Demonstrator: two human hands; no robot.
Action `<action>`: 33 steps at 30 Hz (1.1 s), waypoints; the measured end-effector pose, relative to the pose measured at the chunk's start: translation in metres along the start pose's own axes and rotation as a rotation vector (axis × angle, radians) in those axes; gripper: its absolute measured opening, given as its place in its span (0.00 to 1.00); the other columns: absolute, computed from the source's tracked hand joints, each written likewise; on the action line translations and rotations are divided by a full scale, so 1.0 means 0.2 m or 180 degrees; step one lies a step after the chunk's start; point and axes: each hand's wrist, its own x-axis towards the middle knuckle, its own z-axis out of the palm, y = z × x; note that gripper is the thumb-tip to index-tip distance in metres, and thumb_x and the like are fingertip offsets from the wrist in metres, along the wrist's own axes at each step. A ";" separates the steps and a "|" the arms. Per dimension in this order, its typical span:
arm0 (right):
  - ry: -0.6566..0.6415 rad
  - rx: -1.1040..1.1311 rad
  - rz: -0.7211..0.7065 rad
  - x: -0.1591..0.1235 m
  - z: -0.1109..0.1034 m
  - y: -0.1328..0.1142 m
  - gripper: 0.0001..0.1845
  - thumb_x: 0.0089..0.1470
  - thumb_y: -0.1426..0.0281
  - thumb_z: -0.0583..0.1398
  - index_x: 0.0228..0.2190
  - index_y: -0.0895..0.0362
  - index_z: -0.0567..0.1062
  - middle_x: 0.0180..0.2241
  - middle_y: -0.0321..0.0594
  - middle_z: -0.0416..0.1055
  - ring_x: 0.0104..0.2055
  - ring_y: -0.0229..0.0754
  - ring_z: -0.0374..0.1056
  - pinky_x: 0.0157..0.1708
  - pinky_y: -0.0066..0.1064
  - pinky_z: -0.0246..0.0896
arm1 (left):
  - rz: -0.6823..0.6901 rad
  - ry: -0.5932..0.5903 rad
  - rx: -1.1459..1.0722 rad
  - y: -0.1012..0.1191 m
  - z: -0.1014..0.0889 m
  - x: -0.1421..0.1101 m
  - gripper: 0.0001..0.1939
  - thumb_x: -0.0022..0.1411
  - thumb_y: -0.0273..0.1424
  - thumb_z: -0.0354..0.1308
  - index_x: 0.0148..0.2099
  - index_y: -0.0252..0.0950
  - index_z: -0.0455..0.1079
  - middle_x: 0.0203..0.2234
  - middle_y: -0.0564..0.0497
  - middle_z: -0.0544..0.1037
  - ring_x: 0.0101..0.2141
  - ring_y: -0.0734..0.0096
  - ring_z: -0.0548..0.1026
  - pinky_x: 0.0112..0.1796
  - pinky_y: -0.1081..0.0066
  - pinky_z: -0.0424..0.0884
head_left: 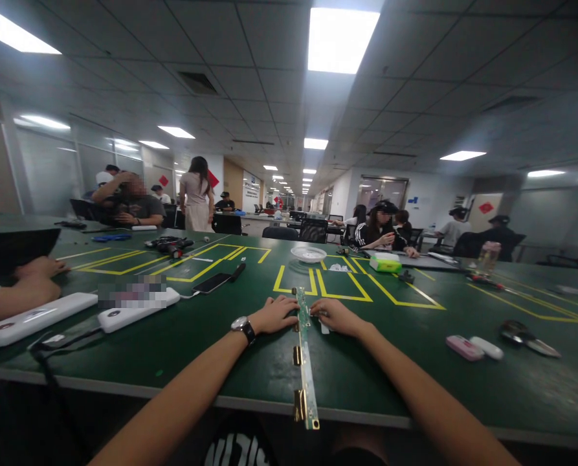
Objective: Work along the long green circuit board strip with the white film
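Observation:
A long, narrow green circuit board (309, 372) with gold-coloured metal parts along its left side lies lengthwise in front of me, its near end reaching past the table edge. My left hand (275, 315), below a wristwatch, has its fingers closed at the left edge of the board's far part. Opposite it, my right hand (338, 317) is bent in a pinch by the right edge. A small white piece (324, 328) shows under those fingers; whether they grip it or something smaller is hidden.
The green table (250, 388) carries yellow tape outlines. Beyond the board stand a white round dish (309, 254) and a green-and-white pack (385, 262). White power banks (138, 309) and a phone (213, 283) lie left; a pink case (464, 347) lies right. A neighbour's hand (41, 266) rests far left.

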 end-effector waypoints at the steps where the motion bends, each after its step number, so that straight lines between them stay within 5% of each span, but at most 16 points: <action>1: 0.0036 -0.0017 -0.0010 0.00 0.01 0.00 0.19 0.47 0.81 0.53 0.38 0.58 0.78 0.42 0.43 0.74 0.44 0.42 0.69 0.49 0.33 0.61 | 0.0001 -0.0007 -0.0001 0.01 0.00 0.00 0.20 0.68 0.44 0.45 0.59 0.47 0.59 0.60 0.50 0.60 0.56 0.54 0.57 0.48 0.57 0.55; 28: 0.0082 -0.0053 -0.0104 0.00 0.04 0.01 0.19 0.48 0.82 0.53 0.39 0.59 0.76 0.42 0.44 0.74 0.46 0.42 0.67 0.50 0.34 0.59 | 0.0069 -0.0184 0.0041 -0.01 0.02 0.02 0.18 0.70 0.41 0.44 0.59 0.46 0.57 0.60 0.52 0.59 0.54 0.57 0.58 0.47 0.58 0.56; 33: 0.0348 -0.0394 0.0178 0.00 0.01 0.03 0.14 0.50 0.78 0.55 0.39 0.59 0.76 0.41 0.45 0.73 0.45 0.43 0.66 0.48 0.34 0.58 | 0.0049 -0.0230 0.0025 -0.01 0.02 0.01 0.19 0.69 0.41 0.43 0.60 0.47 0.56 0.61 0.52 0.58 0.55 0.57 0.57 0.47 0.58 0.56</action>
